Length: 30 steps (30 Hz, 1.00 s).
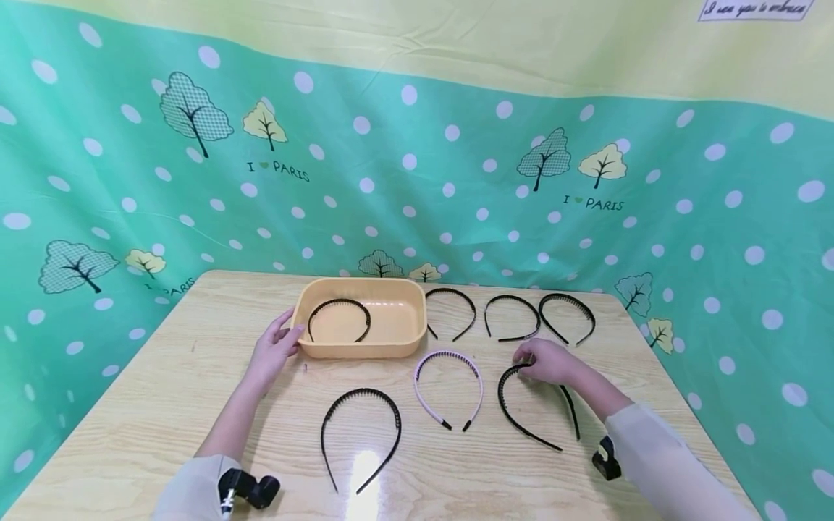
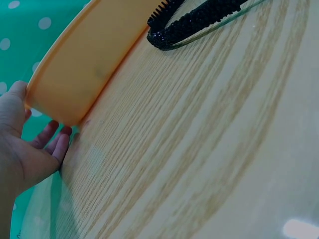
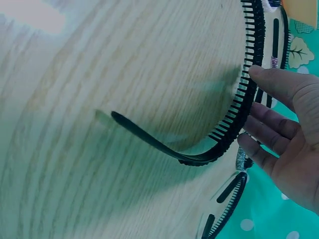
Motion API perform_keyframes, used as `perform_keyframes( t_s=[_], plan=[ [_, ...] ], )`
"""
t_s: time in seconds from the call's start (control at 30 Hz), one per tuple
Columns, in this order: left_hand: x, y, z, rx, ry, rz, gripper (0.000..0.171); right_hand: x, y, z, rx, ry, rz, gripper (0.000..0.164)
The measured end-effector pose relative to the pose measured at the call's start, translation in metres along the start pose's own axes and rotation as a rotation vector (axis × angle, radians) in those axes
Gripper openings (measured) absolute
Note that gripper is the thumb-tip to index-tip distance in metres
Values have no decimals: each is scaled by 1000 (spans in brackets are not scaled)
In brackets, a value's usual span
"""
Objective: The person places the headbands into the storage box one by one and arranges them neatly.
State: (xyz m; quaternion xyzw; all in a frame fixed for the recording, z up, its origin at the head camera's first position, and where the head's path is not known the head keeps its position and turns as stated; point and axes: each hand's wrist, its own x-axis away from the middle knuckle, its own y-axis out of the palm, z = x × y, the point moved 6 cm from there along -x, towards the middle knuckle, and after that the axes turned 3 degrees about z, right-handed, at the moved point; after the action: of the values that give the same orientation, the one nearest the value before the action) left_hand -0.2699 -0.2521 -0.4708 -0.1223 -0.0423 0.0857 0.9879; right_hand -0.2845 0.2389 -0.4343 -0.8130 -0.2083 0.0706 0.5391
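Note:
My left hand [image 1: 272,354] holds the left end of a yellow-orange plastic box [image 1: 365,350], thumb at its rim. In the left wrist view the other fingers [image 2: 60,149] curl loosely below the corner. Inside the box lies a black headband [image 1: 369,318]. On the right, my right hand [image 1: 547,363] pinches another black toothed headband [image 1: 504,405] by its curved top. The right wrist view shows the thumb on the toothed side of this headband [image 3: 255,45] and the fingers behind it; one tip [image 3: 113,115] points away from the hand.
Three dark headbands stand along the back: one beside the box [image 1: 470,307], a middle one [image 1: 511,297] and a right one [image 1: 573,298]. A lilac headband [image 1: 446,354] lies centrally, a black one [image 1: 361,391] nearer the front. Polka-dot cloth [image 1: 404,188] hangs behind the wooden table [image 1: 163,420].

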Motion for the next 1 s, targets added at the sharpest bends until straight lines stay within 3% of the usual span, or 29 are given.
perform_keyframes(
  t_s=[1.0],
  plan=[
    [2,-1,3,26,-18,1,66,1,5,4,-29,-22,21,10]
  ],
)
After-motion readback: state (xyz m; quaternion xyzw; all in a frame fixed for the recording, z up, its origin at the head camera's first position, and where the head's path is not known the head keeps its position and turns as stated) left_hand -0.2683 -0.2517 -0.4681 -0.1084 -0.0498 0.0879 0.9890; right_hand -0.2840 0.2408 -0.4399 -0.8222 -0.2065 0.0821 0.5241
